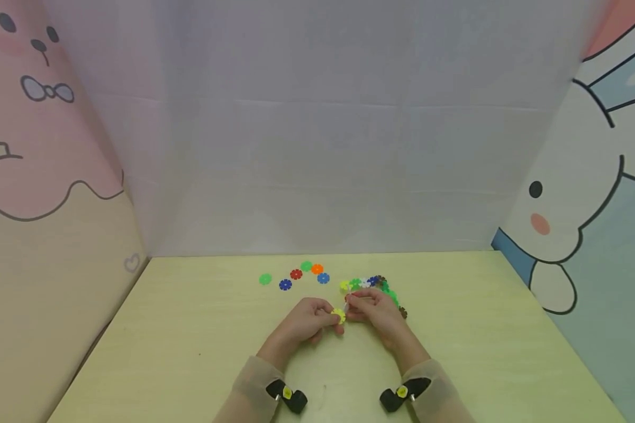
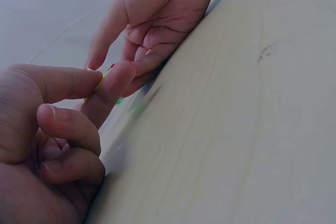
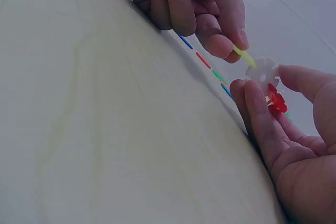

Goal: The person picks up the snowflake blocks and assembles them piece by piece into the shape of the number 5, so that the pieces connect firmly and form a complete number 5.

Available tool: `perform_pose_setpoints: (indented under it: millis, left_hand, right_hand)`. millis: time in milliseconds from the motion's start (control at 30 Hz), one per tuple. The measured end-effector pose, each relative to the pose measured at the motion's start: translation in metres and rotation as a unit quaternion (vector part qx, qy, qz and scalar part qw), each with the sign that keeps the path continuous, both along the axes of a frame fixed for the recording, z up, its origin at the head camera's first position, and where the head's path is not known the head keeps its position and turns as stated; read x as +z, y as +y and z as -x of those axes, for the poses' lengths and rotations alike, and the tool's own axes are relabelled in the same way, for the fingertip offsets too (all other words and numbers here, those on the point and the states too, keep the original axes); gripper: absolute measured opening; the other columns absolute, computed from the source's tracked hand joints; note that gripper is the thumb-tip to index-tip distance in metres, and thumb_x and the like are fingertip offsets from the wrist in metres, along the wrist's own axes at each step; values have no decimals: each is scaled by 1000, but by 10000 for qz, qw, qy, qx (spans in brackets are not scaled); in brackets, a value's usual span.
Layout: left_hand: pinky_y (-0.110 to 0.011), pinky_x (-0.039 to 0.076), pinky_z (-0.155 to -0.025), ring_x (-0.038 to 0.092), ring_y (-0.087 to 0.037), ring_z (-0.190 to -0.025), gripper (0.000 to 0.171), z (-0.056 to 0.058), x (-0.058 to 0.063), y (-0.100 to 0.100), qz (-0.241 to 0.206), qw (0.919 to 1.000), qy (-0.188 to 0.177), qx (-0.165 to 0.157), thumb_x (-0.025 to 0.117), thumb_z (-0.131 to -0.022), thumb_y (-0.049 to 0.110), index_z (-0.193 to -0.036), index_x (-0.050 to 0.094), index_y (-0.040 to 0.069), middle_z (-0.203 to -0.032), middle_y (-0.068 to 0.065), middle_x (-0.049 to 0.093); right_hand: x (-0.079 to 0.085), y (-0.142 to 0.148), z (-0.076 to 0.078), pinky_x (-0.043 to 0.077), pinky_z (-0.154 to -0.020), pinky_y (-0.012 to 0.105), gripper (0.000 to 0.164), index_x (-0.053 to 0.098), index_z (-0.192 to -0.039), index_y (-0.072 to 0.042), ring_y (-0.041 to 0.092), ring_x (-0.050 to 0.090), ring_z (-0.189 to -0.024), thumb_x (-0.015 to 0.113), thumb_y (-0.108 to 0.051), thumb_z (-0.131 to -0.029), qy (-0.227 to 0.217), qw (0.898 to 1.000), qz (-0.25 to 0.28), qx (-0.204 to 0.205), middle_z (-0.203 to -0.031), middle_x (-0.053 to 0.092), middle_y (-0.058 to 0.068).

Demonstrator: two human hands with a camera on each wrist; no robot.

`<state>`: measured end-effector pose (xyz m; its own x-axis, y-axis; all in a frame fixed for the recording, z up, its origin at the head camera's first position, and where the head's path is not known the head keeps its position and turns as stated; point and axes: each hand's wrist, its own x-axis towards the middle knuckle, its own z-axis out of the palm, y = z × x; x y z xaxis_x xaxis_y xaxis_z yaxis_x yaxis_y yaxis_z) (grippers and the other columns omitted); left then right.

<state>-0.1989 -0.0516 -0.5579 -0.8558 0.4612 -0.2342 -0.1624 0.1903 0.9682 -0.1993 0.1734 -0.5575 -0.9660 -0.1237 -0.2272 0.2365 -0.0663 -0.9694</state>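
My left hand [image 1: 308, 320] pinches a yellow notched plastic disc [image 1: 338, 316] between thumb and index finger. Facing it, my right hand [image 1: 378, 311] holds a white notched disc [image 3: 262, 71] between thumb and fingertips. A red notched disc [image 3: 277, 99] sits at an angle just below the white one, beside the right fingers. In the right wrist view the yellow disc's edge meets the white disc's rim. The left wrist view shows the yellow disc mostly covered by fingertips. Behind the right hand curves a row of overlapping discs, among them a green disc [image 1: 393, 298] and a brown disc [image 1: 403, 312].
Loose discs lie flat left of the row: a green disc [image 1: 265, 279], a dark blue disc [image 1: 285, 284], a red disc [image 1: 296, 274], an orange disc [image 1: 317, 269] and others. The pale wooden table [image 1: 190, 329] ends at a white backdrop [image 1: 317, 147], with printed panels on both sides.
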Motion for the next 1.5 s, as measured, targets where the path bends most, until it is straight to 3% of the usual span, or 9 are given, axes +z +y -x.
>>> perform_pose_setpoints:
  millis: [333, 467, 567, 900, 1200, 1500]
  left_hand:
    - [-21, 31, -43, 43, -9, -41, 19, -2, 1, 3, 126, 9999, 74, 10, 74, -105, 20, -93, 75, 5, -87, -7, 83]
    - [-23, 26, -44, 37, -10, -43, 19, -1, -1, 3, 194, 9997, 62, 147, 75, -104, 21, -92, 75, 6, -85, -7, 82]
    - [-25, 24, -48, 34, -10, -49, 19, -1, -2, 4, 243, 9994, 107, 229, 75, -104, 21, -92, 75, 6, -82, -7, 81]
    - [-29, 32, -64, 46, -14, -69, 17, -2, -1, 6, 266, 9991, 199, 273, 74, -103, 18, -92, 74, 5, -79, -7, 80]
    - [-26, 25, -53, 36, -11, -56, 18, -1, -1, 7, 268, 9993, 154, 204, 72, -104, 14, -90, 73, 4, -77, -8, 80]
    - [-24, 23, -51, 33, -9, -53, 15, -2, -1, 4, 73, 9998, 31, 178, 73, -103, 11, -90, 72, 2, -77, -10, 79]
  right_hand:
    - [3, -1, -1, 65, -88, 36, 26, 66, -122, 8, 23, 77, -94, 75, -9, -105, -65, 10000, -42, 47, -105, 79, 16]
    - [3, -1, -1, 65, -88, 36, 26, 66, -121, 9, 23, 77, -94, 74, -10, -105, -62, 10000, -36, 43, -105, 79, 15]
    - [4, -1, -2, 65, -89, 35, 26, 66, -122, 9, 22, 78, -95, 73, -11, -107, -60, 10000, -27, 63, -106, 79, 15]
    - [4, -2, -2, 65, -87, 34, 22, 65, -119, 10, 22, 79, -91, 71, -7, -107, -136, 9999, -11, 15, -103, 79, 15]
    - [8, -4, -2, 65, -87, 34, 15, 66, -114, 9, 23, 80, -90, 70, -4, -107, -252, 9996, -111, -24, -101, 79, 16]
    - [7, -1, -3, 65, -86, 33, 13, 65, -111, 8, 23, 81, -91, 69, -3, -107, -277, 9989, -306, 201, -100, 79, 16]
